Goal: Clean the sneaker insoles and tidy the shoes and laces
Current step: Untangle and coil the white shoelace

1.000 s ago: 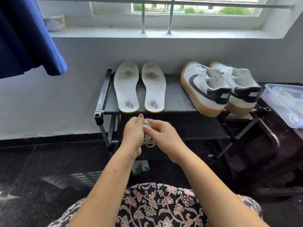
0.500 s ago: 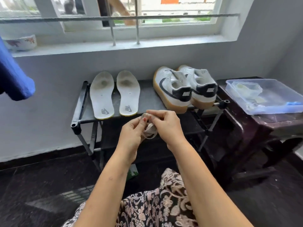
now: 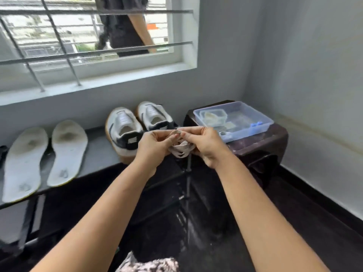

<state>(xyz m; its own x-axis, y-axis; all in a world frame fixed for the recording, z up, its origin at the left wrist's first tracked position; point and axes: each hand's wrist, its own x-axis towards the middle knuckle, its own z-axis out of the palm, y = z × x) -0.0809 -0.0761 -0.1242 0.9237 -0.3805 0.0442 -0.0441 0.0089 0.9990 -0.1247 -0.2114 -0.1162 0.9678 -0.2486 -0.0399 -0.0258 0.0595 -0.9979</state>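
Note:
A bundle of white shoelace (image 3: 181, 149) hangs in loops between both hands. My left hand (image 3: 154, 147) pinches it at the top with curled fingers. My right hand (image 3: 206, 145) grips the other side of the bundle. Two white insoles (image 3: 24, 161) (image 3: 67, 152) with grey stains lie side by side on the dark shoe rack (image 3: 100, 150), left of my hands. Two white sneakers (image 3: 122, 127) (image 3: 154, 115) with black heels and tan soles stand on the rack just behind my left hand.
A clear plastic tray (image 3: 235, 118) with a small tub and a blue item sits on a dark brown stool (image 3: 261, 142) at the right. A barred window (image 3: 88, 36) is above the rack; a person stands outside it. White walls close the corner on the right.
The view has swung to the right, so the rack and insoles now sit at the left and the stool is nearer the middle. Both hands keep hold of the lace bundle and have moved toward the stool.

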